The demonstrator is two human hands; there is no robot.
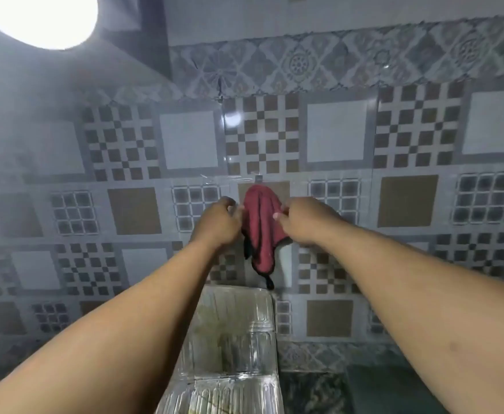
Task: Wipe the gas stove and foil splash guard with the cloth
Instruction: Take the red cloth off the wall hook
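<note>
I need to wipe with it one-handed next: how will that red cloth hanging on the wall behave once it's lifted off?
Probably floppy: the red cloth hangs in soft folds, tapering to a limp tip. Likely light, since both hands, left and right, only pinch its edges. It may bunch up.

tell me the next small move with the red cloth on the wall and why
Probably lift the red cloth off its wall hook: the left hand and right hand pinch its edges, and the crinkled foil splash guard waits below.
</note>
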